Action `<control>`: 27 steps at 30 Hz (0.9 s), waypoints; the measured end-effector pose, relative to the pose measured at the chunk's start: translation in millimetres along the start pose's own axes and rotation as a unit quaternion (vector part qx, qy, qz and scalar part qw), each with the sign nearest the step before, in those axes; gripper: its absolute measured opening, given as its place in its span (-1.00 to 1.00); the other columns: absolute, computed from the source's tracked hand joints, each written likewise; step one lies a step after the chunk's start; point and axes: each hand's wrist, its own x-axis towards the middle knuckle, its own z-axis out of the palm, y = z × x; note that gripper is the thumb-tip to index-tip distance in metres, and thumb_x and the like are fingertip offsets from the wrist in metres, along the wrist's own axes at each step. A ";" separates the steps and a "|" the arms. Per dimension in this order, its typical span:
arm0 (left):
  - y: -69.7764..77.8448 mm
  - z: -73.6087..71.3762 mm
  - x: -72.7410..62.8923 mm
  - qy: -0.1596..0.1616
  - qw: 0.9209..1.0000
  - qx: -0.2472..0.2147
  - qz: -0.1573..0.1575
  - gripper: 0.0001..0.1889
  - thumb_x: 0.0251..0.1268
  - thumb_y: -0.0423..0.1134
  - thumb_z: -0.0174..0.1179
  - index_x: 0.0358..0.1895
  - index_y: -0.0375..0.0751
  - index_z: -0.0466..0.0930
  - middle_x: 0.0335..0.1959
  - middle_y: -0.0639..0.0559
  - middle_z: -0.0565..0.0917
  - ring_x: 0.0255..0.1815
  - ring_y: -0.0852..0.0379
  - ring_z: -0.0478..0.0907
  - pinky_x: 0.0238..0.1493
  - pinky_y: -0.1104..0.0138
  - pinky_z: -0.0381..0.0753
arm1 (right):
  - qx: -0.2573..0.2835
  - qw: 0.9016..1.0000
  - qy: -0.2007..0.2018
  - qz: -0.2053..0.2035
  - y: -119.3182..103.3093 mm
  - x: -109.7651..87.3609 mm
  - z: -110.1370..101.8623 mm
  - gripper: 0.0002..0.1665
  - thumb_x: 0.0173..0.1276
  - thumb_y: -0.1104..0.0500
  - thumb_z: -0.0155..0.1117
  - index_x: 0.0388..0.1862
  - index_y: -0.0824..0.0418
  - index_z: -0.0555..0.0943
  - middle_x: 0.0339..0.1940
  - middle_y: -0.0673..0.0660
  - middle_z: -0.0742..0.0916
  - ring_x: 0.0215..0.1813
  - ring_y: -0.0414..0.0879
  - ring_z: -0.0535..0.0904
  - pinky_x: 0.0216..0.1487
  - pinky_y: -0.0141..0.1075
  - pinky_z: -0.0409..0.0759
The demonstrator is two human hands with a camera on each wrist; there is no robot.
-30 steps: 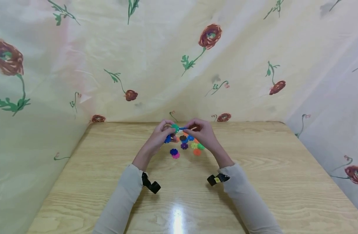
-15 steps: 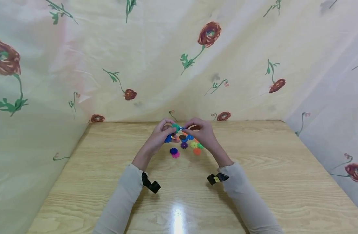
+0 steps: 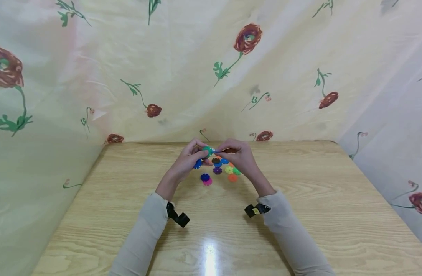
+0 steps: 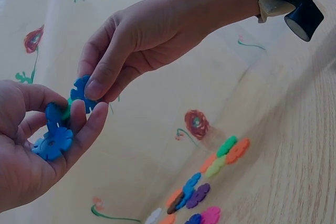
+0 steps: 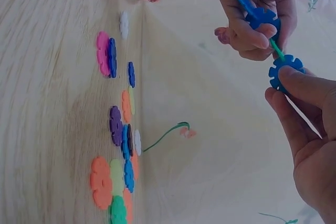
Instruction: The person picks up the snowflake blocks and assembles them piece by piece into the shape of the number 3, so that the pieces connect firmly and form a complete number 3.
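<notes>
My left hand (image 3: 187,163) is raised over the far part of the table and holds a small cluster of notched plastic snowflake discs. In it are a green disc (image 3: 208,151) and blue discs, one lying flat to the fingers (image 4: 54,143) and one standing on edge. Opposite, my right hand (image 3: 241,156) pinches another blue disc (image 5: 287,62) between thumb and fingers. That disc meets the edge of the green one, as the right wrist view shows. The left fingers partly hide the green disc.
Loose snowflake discs lie under and in front of the hands: a dark blue one (image 3: 205,177) overlapping a pink one (image 3: 208,183), a purple one (image 3: 217,170), an orange one (image 3: 233,178) and several others. A flowered cloth (image 3: 183,76) hangs behind the wooden table (image 3: 128,207).
Both hands stay nearly in place. The blue disc in the right hand appears thinner and more edge-on beside the green disc. The head view has shifted slightly.
</notes>
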 end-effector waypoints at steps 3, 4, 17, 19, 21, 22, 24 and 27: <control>-0.9 1.7 -0.3 0.003 1.000 0.000 0.001 -0.97 0.61 -0.37 -0.04 -0.04 -0.23 0.35 -0.11 -0.06 0.52 -0.35 0.20 0.68 -0.11 0.38 0.73 | -0.003 1.000 0.007 -0.015 -0.6 -1.8 1.4 -0.94 0.28 0.42 0.43 -0.28 0.34 0.78 -0.29 0.22 0.79 -0.23 -0.23 0.72 -0.07 -0.39 0.74; -1.1 2.4 -0.3 0.005 1.000 0.000 0.002 -0.97 0.61 -0.37 -0.04 -0.04 -0.23 0.36 -0.11 -0.06 0.52 -0.36 0.20 0.68 -0.08 0.35 0.74 | -0.005 1.000 0.009 -0.019 -0.9 -2.0 1.7 -0.93 0.28 0.43 0.42 -0.29 0.34 0.78 -0.30 0.21 0.80 -0.24 -0.24 0.72 -0.08 -0.40 0.74; -3.5 9.2 4.3 0.019 0.999 -0.024 0.020 -0.95 0.60 -0.40 -0.04 -0.02 -0.29 0.35 -0.18 -0.01 0.52 -0.39 0.19 0.59 -0.17 0.37 0.74 | -0.030 0.999 0.009 -0.018 -7.6 1.9 0.5 -0.94 0.28 0.40 0.44 -0.28 0.32 0.80 -0.29 0.28 0.81 -0.23 -0.02 0.76 -0.09 -0.42 0.73; -3.8 10.5 4.8 0.019 0.999 -0.025 0.020 -0.94 0.60 -0.40 -0.05 -0.01 -0.28 0.35 -0.19 -0.01 0.51 -0.36 0.20 0.59 -0.14 0.35 0.74 | -0.019 1.000 0.013 0.002 -6.3 1.5 -0.6 -0.94 0.28 0.38 0.44 -0.28 0.32 0.79 -0.27 0.27 0.81 -0.21 -0.06 0.74 -0.08 -0.43 0.72; -4.4 11.4 4.8 0.022 0.999 -0.024 0.016 -0.93 0.60 -0.39 -0.05 0.00 -0.26 0.35 -0.18 0.00 0.49 -0.32 0.19 0.58 -0.10 0.32 0.74 | -0.007 1.000 0.015 0.020 -4.6 1.1 -1.2 -0.94 0.29 0.36 0.45 -0.26 0.31 0.79 -0.25 0.27 0.81 -0.19 -0.12 0.73 -0.07 -0.43 0.71; -5.0 11.5 4.9 0.027 0.999 -0.022 0.013 -0.92 0.60 -0.38 -0.05 0.02 -0.25 0.36 -0.17 0.00 0.49 -0.30 0.19 0.57 -0.08 0.31 0.74 | -0.001 1.000 0.016 0.025 -3.6 1.1 -1.0 -0.94 0.29 0.36 0.45 -0.26 0.32 0.79 -0.24 0.28 0.81 -0.18 -0.14 0.72 -0.06 -0.41 0.72; -6.0 11.3 4.9 0.038 0.999 -0.017 0.002 -0.90 0.60 -0.37 -0.04 0.04 -0.25 0.38 -0.16 0.01 0.48 -0.26 0.19 0.56 -0.05 0.31 0.72 | 0.003 0.999 0.017 0.029 -0.9 1.2 -0.4 -0.93 0.30 0.35 0.44 -0.25 0.32 0.78 -0.23 0.28 0.81 -0.17 -0.19 0.72 -0.06 -0.39 0.73; -6.1 10.4 5.0 0.053 0.998 -0.010 -0.013 -0.86 0.60 -0.33 -0.02 0.07 -0.27 0.41 -0.13 0.03 0.48 -0.19 0.17 0.53 -0.03 0.35 0.68 | 0.003 0.999 0.018 0.031 3.0 1.9 0.7 -0.93 0.31 0.34 0.44 -0.24 0.31 0.77 -0.23 0.26 0.81 -0.18 -0.18 0.72 -0.06 -0.37 0.73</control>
